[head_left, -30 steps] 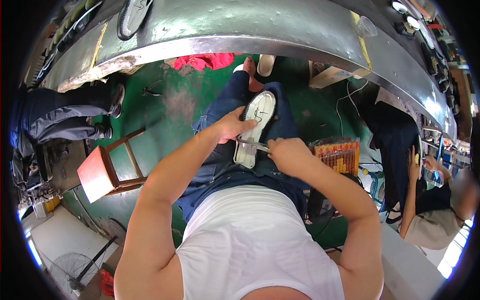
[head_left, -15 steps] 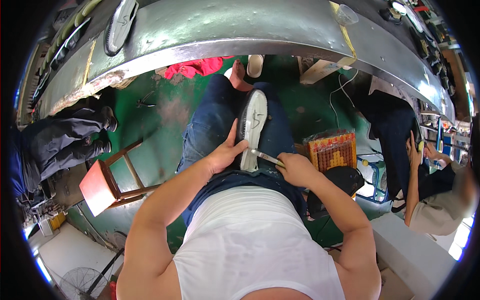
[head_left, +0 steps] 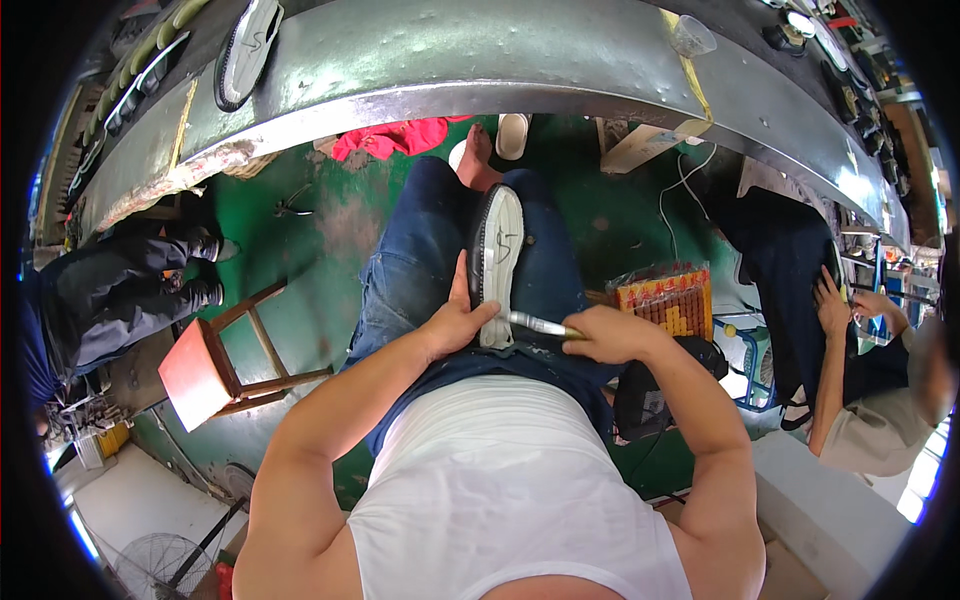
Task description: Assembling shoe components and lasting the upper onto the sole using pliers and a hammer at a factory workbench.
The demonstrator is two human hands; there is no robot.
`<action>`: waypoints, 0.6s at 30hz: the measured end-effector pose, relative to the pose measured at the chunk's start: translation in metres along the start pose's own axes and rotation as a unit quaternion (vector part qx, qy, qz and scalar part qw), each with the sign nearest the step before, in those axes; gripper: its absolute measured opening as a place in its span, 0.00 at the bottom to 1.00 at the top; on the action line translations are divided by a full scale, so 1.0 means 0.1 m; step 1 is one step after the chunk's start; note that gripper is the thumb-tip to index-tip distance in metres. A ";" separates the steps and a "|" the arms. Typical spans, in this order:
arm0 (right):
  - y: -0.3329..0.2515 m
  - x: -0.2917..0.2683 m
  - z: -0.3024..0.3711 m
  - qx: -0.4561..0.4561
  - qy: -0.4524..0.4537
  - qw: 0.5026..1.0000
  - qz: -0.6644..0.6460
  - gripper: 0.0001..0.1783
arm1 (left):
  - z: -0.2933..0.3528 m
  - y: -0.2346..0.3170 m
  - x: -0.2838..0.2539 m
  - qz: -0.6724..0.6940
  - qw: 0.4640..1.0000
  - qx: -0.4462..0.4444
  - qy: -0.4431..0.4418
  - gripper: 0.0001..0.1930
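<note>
A long shoe sole [head_left: 501, 248] rests lengthwise on my lap, its pale face up, with a dark edge along the left and a dark mark drawn on it. My left hand [head_left: 462, 325] holds it near the end closest to my body, thumb over the pale face and a finger stretched along the dark side. In my right hand [head_left: 606, 334] is a slim brush [head_left: 543, 325] with a silvery band and an olive handle. Its tip points left and lies at the sole's right edge, by my left thumb; whether it touches is unclear.
A metal-topped bench [head_left: 450, 60] spans the front, with a similar sole [head_left: 247, 52] and a clear plastic cup [head_left: 693, 36] on it. A red-seated stool [head_left: 200, 372] lies tilted at left. A beaded seat mat [head_left: 662, 302] is at right. Co-workers sit on both sides.
My right hand has moved slightly right and down, drawing the brush tip away from the middle of the sole toward its right edge. The sole has shifted slightly toward me.
</note>
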State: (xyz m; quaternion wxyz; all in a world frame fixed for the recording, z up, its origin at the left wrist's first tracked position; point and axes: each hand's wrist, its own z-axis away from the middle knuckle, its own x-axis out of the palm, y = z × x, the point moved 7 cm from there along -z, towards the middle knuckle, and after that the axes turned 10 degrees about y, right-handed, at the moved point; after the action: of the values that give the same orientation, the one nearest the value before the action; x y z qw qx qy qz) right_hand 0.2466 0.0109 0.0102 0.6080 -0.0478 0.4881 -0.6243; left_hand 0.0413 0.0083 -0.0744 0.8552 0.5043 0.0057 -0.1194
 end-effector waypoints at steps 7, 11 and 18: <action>0.03 -0.17 -0.69 0.041 0.289 0.956 0.027 0.24 | -0.08 -0.01 -0.01 -0.071 0.997 -0.002 0.039 0.53; 0.19 -0.18 -0.61 0.080 0.251 0.929 -0.261 0.25 | -0.06 0.15 -0.15 -0.074 0.989 0.091 0.086 0.47; 0.71 0.23 -0.46 0.129 0.304 0.824 -0.460 0.23 | 0.39 1.05 -0.65 0.279 0.959 -0.054 0.006 0.37</action>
State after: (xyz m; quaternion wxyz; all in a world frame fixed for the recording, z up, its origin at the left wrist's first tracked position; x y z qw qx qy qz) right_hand 0.2611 0.0329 -0.0730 0.0716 0.0043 0.4848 -0.8717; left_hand -0.0041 0.0362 0.0441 0.8805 0.4396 -0.1239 0.1268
